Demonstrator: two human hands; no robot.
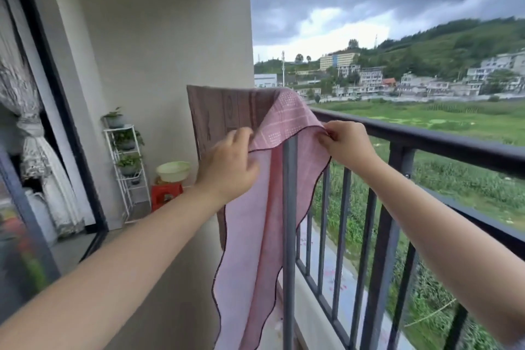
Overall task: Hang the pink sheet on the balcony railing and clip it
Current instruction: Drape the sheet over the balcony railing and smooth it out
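the sheet (255,207) hangs over the end of the railing (426,140) next to the wall (159,65), its long pink panel dropping on the balcony side past a grey upright post (289,221). its top is folded so a white-dotted pink corner lies over a brownish patterned part. the left hand (230,167) has its fingers curled on the dark-trimmed edge just left of the post, gripping the cloth. the right hand (348,143) pinches the same trimmed edge at the top rail, thumb and fingertips closed on the hem. no clip shows on the sheet. at the far end of the balcony floor, against the wall, stand a white plant rack (126,167) and a green basin (173,170) on a red stool (166,193).
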